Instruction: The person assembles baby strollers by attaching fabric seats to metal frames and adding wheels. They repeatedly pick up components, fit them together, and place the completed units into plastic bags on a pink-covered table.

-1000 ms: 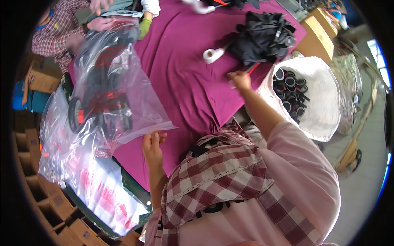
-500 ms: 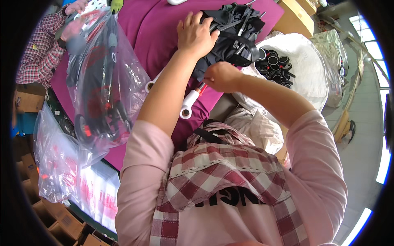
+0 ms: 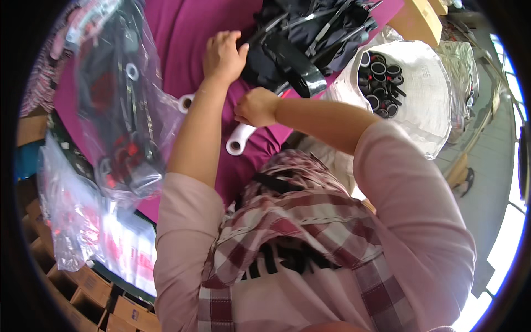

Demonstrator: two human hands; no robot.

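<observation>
A bundle of black fabric with thin metal rods and a wide glossy black strap (image 3: 301,69) lies on the purple cloth (image 3: 185,33). My left hand (image 3: 224,58) rests beside its left edge, open, fingers stretched out and nothing held. Below the bundle, my right hand (image 3: 257,107) is closed over the upper end of a white tube (image 3: 241,137) with a dark hole in its near end. My fingers hide that upper end. A second white tube (image 3: 187,103) lies farther left, partly behind my left forearm.
A clear plastic bag (image 3: 110,94) holding a dark item with red parts lies on the left. At the right stands a white sack (image 3: 423,88) of black ring-shaped parts (image 3: 379,83). Cardboard boxes (image 3: 91,288) sit low at the left; another box (image 3: 417,22) is at the back right.
My left hand has come off the black bundle onto the cloth beside it. My right hand has shifted left, over the white tube's upper end. The whole view has shifted slightly.
</observation>
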